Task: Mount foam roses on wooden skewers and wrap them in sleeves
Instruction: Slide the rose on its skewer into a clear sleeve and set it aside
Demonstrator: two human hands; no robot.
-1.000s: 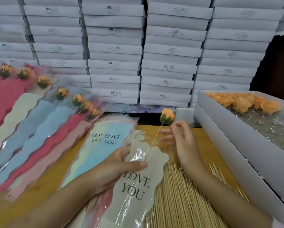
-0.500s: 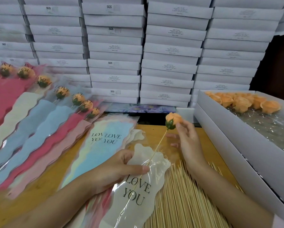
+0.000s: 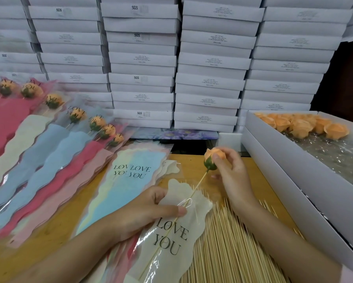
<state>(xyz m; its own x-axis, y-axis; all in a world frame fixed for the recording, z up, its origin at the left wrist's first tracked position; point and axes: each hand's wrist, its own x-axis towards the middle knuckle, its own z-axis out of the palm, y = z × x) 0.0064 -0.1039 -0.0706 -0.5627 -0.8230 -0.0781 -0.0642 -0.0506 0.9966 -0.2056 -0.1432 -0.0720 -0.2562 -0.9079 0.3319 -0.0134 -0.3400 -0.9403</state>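
Observation:
My right hand (image 3: 231, 172) pinches an orange foam rose (image 3: 211, 158) with a green base, mounted on a thin wooden skewer (image 3: 198, 185). The skewer's lower part runs down inside a cream "LOVE YOU" sleeve (image 3: 171, 240). My left hand (image 3: 143, 213) holds that sleeve near its top, thumb pressing the clear film. The rose head is still above the sleeve's mouth. A stack of empty sleeves (image 3: 128, 180) lies just left of it.
Wrapped roses in pink, cream and blue sleeves (image 3: 49, 144) fan out on the left. A pile of loose skewers (image 3: 228, 248) lies under my right forearm. A white box (image 3: 277, 172) at right holds orange rose heads (image 3: 302, 125). Stacked white boxes (image 3: 192, 64) wall the back.
The rose and my right hand have moved right and down toward the sleeve, pushing the skewer deeper inside. My right fingers shifted from the skewer up to the rose head.

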